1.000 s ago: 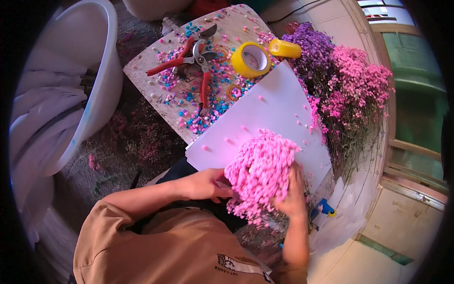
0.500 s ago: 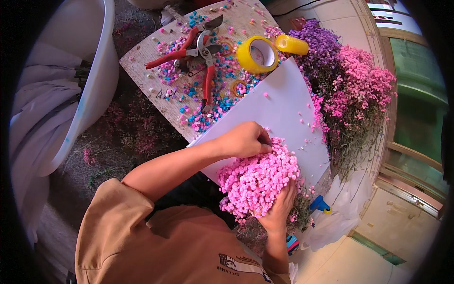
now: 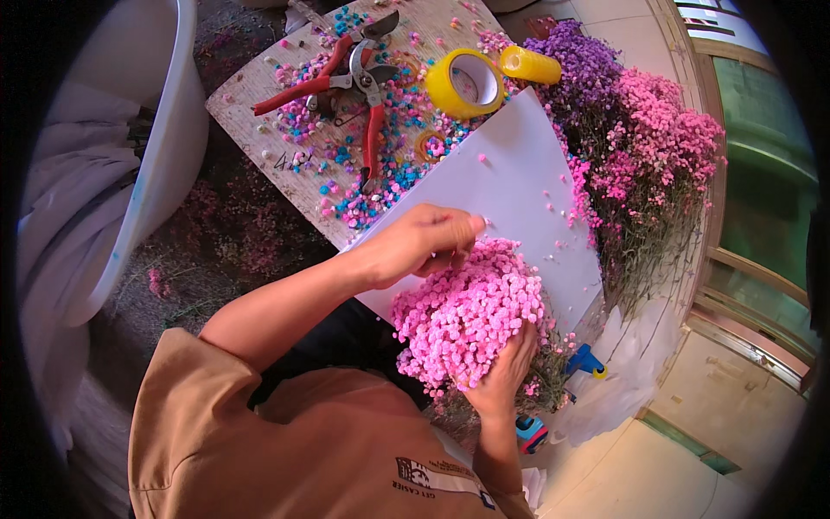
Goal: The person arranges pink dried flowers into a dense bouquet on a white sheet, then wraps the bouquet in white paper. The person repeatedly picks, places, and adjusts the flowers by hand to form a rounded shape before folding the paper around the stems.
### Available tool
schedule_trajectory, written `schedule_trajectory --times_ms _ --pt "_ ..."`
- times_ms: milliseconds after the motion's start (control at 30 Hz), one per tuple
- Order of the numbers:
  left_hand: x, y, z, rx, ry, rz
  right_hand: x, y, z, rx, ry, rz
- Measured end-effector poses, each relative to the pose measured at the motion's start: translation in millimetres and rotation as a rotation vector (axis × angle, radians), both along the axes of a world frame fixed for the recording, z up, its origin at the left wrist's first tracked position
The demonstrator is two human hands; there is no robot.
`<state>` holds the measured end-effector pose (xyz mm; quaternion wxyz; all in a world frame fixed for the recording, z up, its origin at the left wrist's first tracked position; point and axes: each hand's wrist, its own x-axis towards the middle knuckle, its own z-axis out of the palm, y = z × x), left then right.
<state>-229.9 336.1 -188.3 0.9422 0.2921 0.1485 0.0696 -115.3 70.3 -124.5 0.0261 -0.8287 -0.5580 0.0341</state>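
A dense bunch of small pink flowers (image 3: 467,316) is held low in front of my body. My right hand (image 3: 504,372) wraps round its lower right side, with the fingers partly hidden by the blossoms. Just over the top of the bunch is my left hand (image 3: 430,242), its fingers curled together; whether a tiny piece is between them I cannot make out. Under the bunch and beyond it lie white paper sheets (image 3: 519,173) on a wooden board (image 3: 251,130), with a few loose pink buds on the paper.
Red-handled pruning shears (image 3: 367,78) lie on the board among scattered coloured buds. Beside them are a yellow tape roll (image 3: 441,86) and a smaller yellow roll (image 3: 530,65). Purple flowers (image 3: 579,78) and pink flowers (image 3: 666,138) lie at the right. A white tub (image 3: 177,130) stands left.
My left hand has lifted off the top of the bunch and shifted slightly left and up. The right hand keeps its hold on the flowers. The whole view has shifted a little.
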Motion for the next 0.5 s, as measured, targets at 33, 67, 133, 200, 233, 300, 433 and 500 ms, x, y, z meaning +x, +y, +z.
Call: schedule_trajectory --times_ms 33,67,133,200,233,300,433,500 --pt "-8 -1 5 0.14 0.002 -0.035 0 1 0 0.002 0.0 0.0" --pt "-10 -9 1 0.222 -0.046 -0.007 0 2 1 0.005 0.008 0.0" --pt "-16 -19 5 0.329 -0.155 0.022 0 2 0 0.014 0.003 0.011" --pt "-18 -29 13 0.604 -0.083 0.116 0 5 1 0.017 0.016 0.015" --pt "-20 -30 20 0.673 -0.022 0.116 -1 6 2 0.009 0.015 0.009" --pt "-19 -31 28 0.762 0.092 0.061 -2 7 3 -0.005 0.017 -0.006" --pt "-13 -35 33 0.929 0.156 0.054 -4 10 3 0.007 0.007 -0.008" --pt "-10 -38 29 0.951 0.111 0.103 -6 11 3 0.015 -0.002 -0.004"
